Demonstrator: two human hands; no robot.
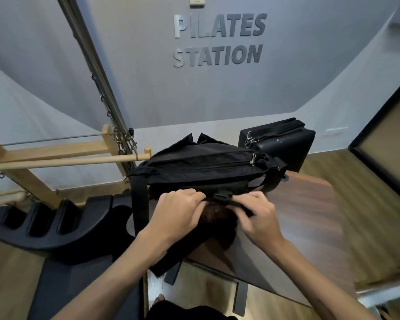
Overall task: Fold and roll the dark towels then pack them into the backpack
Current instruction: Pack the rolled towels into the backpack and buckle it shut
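Fingers curled tight on both sides: the left hand and the right hand each grip the near edge of the black backpack at centre frame. Between them a dark brown towel bulges at the bag's mouth, partly tucked under that edge. The backpack lies on a wooden table, a strap hanging down its left side. A black box sits behind, upper right; wooden pilates frame at left.

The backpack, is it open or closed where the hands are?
Open. Both hands, left and right, hold the backpack mouth apart, and a dark towel shows in the gap.
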